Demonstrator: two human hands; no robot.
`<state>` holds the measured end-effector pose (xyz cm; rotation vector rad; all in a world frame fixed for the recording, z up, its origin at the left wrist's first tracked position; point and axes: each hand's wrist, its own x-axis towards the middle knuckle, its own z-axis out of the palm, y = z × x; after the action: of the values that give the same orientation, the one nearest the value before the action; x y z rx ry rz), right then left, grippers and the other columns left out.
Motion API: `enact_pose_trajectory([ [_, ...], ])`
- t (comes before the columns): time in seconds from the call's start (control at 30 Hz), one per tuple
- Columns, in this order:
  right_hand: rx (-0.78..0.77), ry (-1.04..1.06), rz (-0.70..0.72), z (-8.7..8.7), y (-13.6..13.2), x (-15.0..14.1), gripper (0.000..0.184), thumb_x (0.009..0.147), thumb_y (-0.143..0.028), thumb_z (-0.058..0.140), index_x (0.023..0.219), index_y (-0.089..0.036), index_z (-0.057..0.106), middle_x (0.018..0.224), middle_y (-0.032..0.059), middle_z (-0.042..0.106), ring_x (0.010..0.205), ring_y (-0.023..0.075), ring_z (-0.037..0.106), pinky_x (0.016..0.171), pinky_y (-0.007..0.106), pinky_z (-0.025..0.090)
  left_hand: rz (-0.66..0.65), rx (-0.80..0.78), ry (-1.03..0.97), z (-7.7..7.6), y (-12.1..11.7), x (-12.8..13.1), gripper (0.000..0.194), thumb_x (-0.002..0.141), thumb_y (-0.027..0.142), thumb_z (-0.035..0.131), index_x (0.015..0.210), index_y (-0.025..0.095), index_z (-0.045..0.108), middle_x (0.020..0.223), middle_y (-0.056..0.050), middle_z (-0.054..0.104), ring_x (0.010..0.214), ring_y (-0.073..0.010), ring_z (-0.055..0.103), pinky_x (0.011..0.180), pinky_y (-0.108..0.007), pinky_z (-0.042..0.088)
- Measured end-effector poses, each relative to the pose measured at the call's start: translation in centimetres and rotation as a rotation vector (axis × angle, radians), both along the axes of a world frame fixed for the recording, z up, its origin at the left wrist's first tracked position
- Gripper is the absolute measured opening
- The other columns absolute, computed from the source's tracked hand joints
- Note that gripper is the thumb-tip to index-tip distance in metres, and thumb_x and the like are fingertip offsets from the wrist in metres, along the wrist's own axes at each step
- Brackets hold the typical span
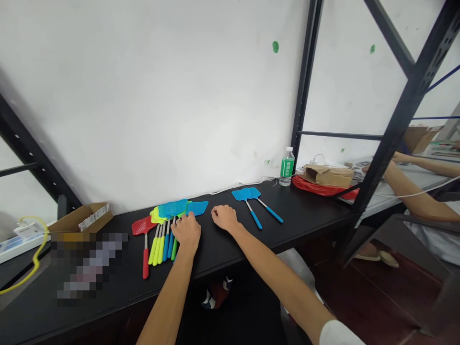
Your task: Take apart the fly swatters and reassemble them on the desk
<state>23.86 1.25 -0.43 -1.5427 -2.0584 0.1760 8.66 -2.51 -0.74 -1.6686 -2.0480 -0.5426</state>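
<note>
My left hand is closed over the right end of a row of fly swatters, its fingers on a blue fly swatter whose head sticks out past them. Beside it lie several blue, yellow and green fly swatters, their heads overlapping; the yellow handles point toward me. A red fly swatter is at the row's left end. My right hand rests on the black table with curled fingers and nothing visible in it. Two more blue fly swatters lie to its right, heads overlapping, apart from the row.
An open cardboard box and a yellow cable are on the left. A water bottle stands at the back right, near a torn carton on red plastic. Dark shelf posts rise beside another person's arm.
</note>
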Motion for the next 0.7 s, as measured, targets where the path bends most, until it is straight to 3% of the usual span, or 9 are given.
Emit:
enact_pose_trajectory([
  [0.23, -0.001, 0.111, 0.038, 0.1, 0.1, 0.0, 0.026, 0.090, -0.033, 0.049, 0.096, -0.028, 0.074, 0.093, 0.0061, 0.074, 0.088, 0.0240, 0.066, 0.073, 0.031, 0.042, -0.169, 0.049, 0.000, 0.7, -0.6, 1.1, 0.037, 0.091, 0.014, 0.039, 0.122, 0.021, 0.060, 0.107, -0.013, 0.061, 0.085, -0.0239, 0.063, 0.070, -0.032, 0.044],
  [0.37, -0.128, 0.494, 0.216, 0.0, 1.0, 0.0, 0.038, 0.091, -0.051, 0.050, 0.087, -0.024, 0.075, 0.086, 0.0053, 0.074, 0.079, 0.0196, 0.065, 0.069, 0.027, 0.043, -0.305, 0.131, -0.054, 1.3, -0.8, 1.8, 0.036, 0.095, 0.019, 0.040, 0.126, 0.024, 0.057, 0.116, -0.011, 0.059, 0.085, -0.0210, 0.063, 0.065, -0.028, 0.044],
  [0.5, -0.324, 0.983, 0.404, -0.3, 2.0, -0.3, 0.048, 0.086, -0.060, 0.054, 0.093, -0.017, 0.074, 0.089, 0.0073, 0.073, 0.064, 0.0129, 0.059, 0.053, 0.022, 0.039, -0.454, 0.220, -0.089, 1.6, -1.0, 2.4, 0.036, 0.096, 0.019, 0.041, 0.129, 0.024, 0.054, 0.116, -0.010, 0.059, 0.096, -0.0210, 0.062, 0.074, -0.027, 0.046],
  [0.7, -0.324, 1.327, 0.347, -0.8, 2.7, -0.5, 0.041, 0.070, -0.055, 0.074, 0.088, -0.018, 0.070, 0.086, 0.0036, 0.069, 0.058, 0.0088, 0.056, 0.046, 0.018, 0.036, -0.482, 0.122, -0.122, 1.8, -1.3, 2.5, 0.037, 0.095, 0.024, 0.046, 0.131, 0.025, 0.052, 0.111, -0.007, 0.062, 0.095, -0.0202, 0.063, 0.068, -0.025, 0.044],
])
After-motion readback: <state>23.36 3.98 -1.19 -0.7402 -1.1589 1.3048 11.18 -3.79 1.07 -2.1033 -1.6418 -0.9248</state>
